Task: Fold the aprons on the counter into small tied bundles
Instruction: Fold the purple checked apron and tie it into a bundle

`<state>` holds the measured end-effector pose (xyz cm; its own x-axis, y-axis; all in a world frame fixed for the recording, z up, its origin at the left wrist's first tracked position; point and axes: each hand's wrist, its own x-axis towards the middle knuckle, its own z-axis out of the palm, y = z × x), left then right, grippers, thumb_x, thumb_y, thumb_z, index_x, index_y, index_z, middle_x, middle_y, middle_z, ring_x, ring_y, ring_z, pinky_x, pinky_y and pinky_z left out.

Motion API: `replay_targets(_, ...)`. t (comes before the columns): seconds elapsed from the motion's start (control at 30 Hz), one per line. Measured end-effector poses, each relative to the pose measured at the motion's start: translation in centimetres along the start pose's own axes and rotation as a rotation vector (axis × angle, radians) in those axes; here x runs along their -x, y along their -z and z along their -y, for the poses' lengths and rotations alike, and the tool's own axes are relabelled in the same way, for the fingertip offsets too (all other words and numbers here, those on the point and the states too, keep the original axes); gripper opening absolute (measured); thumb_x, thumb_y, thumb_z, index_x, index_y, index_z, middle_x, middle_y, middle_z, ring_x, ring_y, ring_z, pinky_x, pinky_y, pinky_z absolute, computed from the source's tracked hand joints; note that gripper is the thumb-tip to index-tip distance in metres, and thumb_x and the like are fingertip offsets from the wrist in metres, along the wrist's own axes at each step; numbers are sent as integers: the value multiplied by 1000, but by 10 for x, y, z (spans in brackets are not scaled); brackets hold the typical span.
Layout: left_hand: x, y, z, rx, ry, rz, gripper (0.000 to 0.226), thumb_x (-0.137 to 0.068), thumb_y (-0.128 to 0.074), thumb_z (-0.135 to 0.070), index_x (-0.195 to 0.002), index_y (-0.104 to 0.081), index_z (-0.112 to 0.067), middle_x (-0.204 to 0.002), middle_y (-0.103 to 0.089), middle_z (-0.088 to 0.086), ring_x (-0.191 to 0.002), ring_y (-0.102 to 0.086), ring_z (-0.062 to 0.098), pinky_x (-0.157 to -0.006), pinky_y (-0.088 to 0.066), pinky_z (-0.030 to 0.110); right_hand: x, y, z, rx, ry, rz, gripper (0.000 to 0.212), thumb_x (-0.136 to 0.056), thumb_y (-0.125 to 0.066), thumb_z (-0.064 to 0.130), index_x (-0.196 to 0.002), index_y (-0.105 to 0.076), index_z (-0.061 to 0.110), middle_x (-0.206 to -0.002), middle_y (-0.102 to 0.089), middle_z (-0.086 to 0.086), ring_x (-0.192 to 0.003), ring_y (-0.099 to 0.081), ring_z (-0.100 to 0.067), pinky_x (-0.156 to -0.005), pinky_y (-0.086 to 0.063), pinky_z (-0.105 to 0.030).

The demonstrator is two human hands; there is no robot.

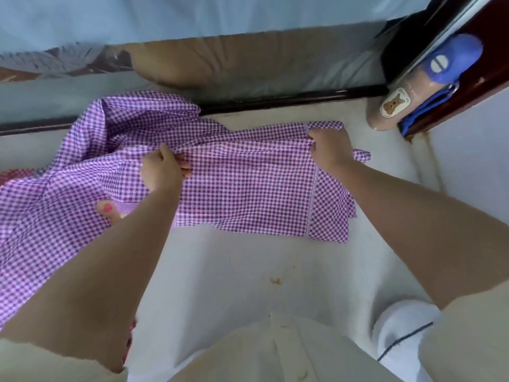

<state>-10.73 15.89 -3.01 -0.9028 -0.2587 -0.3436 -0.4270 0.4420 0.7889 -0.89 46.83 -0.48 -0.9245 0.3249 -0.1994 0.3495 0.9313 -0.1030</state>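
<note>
A purple-and-white checked apron [242, 186] lies spread and rumpled across the pale counter [225, 266]. My left hand [162, 169] pinches a fold of the cloth near its middle. My right hand [330, 147] grips the apron's upper right edge, fingers curled into the fabric. Between the two hands the cloth is pulled fairly flat; its left part is bunched and hangs toward the near left edge. A red patterned cloth [13, 175] peeks out from under the apron at the far left.
A tan bottle with a blue cap [418, 86] lies at the back right by a dark wooden frame [468, 86]. A dark rail [275, 102] runs along the counter's back edge. A small brown stain [275, 281] marks the near counter.
</note>
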Motion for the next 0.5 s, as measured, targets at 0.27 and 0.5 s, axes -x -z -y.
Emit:
replay_targets(0.27, -10, -42, -14, -379, -256, -30, 33, -98, -47, -29, -124, -51, -9, -120, -54, 11, -92, -54, 22, -70, -36, 29, -63, -33, -13, -106, 84, -137, 22, -99, -47, 15, -111, -64, 6, -92, -68, -13, -87, -62, -31, -101, -35, -42)
replay_targets(0.5, -10, -65, -7, -795, -758, 209, 48, -85, -65, -34, -128, -52, -17, -131, -45, 11, -119, -42, 30, -96, -38, 46, -66, -60, -14, -132, -36, -116, 52, -92, -59, 23, -140, -42, 12, -147, -42, -11, -138, -35, -28, -116, -24, -45)
